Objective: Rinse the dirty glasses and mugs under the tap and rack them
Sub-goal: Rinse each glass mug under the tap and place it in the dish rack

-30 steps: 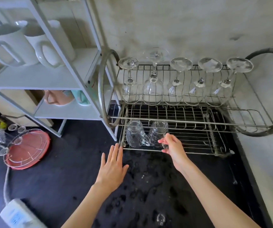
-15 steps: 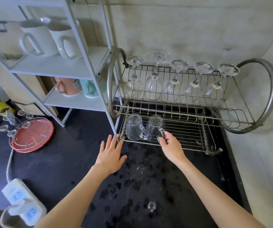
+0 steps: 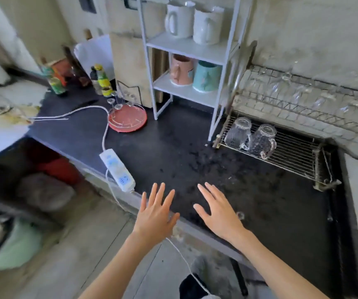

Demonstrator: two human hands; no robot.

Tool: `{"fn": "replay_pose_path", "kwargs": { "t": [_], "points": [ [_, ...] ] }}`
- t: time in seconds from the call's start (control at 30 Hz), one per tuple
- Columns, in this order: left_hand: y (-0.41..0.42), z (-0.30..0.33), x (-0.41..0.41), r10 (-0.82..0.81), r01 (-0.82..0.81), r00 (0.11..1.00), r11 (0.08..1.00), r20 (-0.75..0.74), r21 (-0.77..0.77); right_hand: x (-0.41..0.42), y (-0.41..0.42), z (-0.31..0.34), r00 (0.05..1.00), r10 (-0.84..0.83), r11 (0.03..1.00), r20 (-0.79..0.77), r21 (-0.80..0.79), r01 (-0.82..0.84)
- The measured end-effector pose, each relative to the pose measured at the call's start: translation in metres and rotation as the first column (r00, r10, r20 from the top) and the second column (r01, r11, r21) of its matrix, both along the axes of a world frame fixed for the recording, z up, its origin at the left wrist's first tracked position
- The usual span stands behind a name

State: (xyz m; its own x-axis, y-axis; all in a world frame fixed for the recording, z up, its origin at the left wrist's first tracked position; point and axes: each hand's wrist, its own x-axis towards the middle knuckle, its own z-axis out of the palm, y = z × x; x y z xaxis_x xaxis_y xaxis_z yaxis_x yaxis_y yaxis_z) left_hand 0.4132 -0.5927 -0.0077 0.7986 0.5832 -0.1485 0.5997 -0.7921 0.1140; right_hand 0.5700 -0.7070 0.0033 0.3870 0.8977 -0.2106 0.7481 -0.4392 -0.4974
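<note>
Dark wet table point(image 3: 270, 212) below. Wire rack point(image 3: 298, 156) at right, carrying two glass mugs point(image 3: 250, 137) upside down, side by side, touching. Left hand point(image 3: 155, 214) and right hand point(image 3: 219, 214) over table edge, fingers point(image 3: 206, 190) spread, empty.

stemmed glasses point(image 3: 298, 91) blurred on upper rack; forearms cut off below

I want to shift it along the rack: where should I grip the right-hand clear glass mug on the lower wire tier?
Probably by the handle of the right-hand clear glass mug: it stands upside down with its handle jutting front-right toward you, clear of the neighbouring glass mug. Come in with the right hand from the front.
</note>
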Motion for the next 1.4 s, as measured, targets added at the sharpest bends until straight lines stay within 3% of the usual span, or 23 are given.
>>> {"fn": "replay_pose_path", "kwargs": {
  "t": [0.23, 0.47, 0.6, 0.8, 1.07, 1.4],
  "points": [
    [-0.025, 0.007, -0.171, 0.373, -0.368, 0.921, 0.928, 0.111, -0.065, -0.137, 0.037, -0.002, 0.941, 0.338, 0.941, -0.003, 0.01, -0.338],
    [-0.031, 0.009, -0.289, 0.66, -0.66, 0.744, 0.75, 0.105, -0.041, -0.248, 0.104, 0.003, 0.762, 0.646, 0.763, -0.041, 0.048, -0.644],
    [-0.003, 0.018, -0.334, 0.771, -0.775, 0.626, 0.632, 0.115, -0.012, -0.296, 0.163, 0.008, 0.677, 0.734, 0.678, -0.053, 0.126, -0.724],
    [0.09, 0.028, -0.355, 0.841, -0.843, 0.53, 0.536, 0.112, -0.037, -0.324, 0.276, 0.021, 0.609, 0.793, 0.604, -0.023, 0.157, -0.781],
    [0.243, 0.072, -0.36, 0.833, -0.878, 0.456, 0.478, 0.313, 0.008, -0.346, 0.431, 0.072, 0.581, 0.813, 0.552, 0.048, 0.256, -0.794],
    [0.394, 0.054, -0.407, 0.858, -0.876, 0.464, 0.482, 0.221, -0.034, -0.358, 0.59, 0.059, 0.636, 0.77, 0.622, 0.054, 0.155, -0.767]
  ]
}}
